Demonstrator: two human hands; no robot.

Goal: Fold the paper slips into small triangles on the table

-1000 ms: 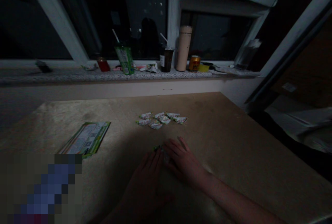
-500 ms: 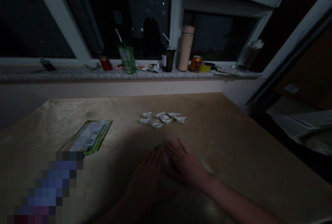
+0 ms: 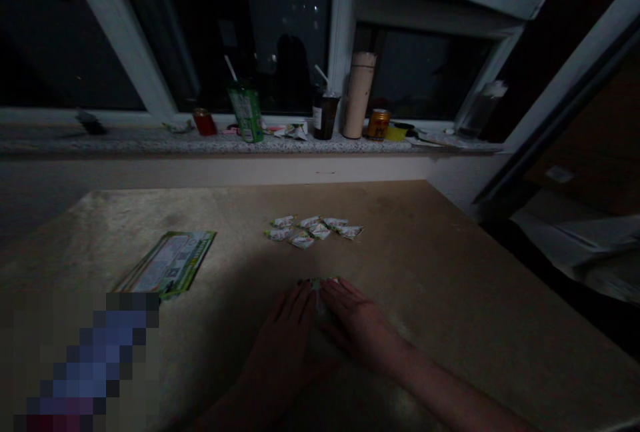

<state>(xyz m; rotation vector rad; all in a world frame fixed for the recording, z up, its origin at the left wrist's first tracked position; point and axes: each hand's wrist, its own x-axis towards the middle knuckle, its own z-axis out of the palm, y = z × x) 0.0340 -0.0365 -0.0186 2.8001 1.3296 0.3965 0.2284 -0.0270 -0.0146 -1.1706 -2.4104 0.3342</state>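
Observation:
Both hands lie low over the table [image 3: 430, 272], side by side, on a printed green-and-white piece of paper or wrapper [image 3: 316, 283] that they mostly cover. My left hand [image 3: 287, 319] is flat with its fingers stretched forward. Angled in from the right, my right hand [image 3: 357, 315] presses its extended fingers on the same piece. Only a strip between the fingertips shows, so I cannot tell its exact shape. Beyond the hands lies a loose group of several small folded, pointed green-and-white packets [image 3: 303, 240].
A stack of green-edged printed sheets or packs [image 3: 175, 262] lies to the left, next to a pixelated area. Along the stone windowsill [image 3: 165, 145] stand a red jar [image 3: 204, 123], a green cup [image 3: 246, 112], a dark drink cup [image 3: 325, 115], a beige flask [image 3: 359, 95] and a gold can [image 3: 379, 124].
My right hand's raised finger has come down and the hand now lies flatter. My left hand stays in about the same place. The packets and stack have not moved.

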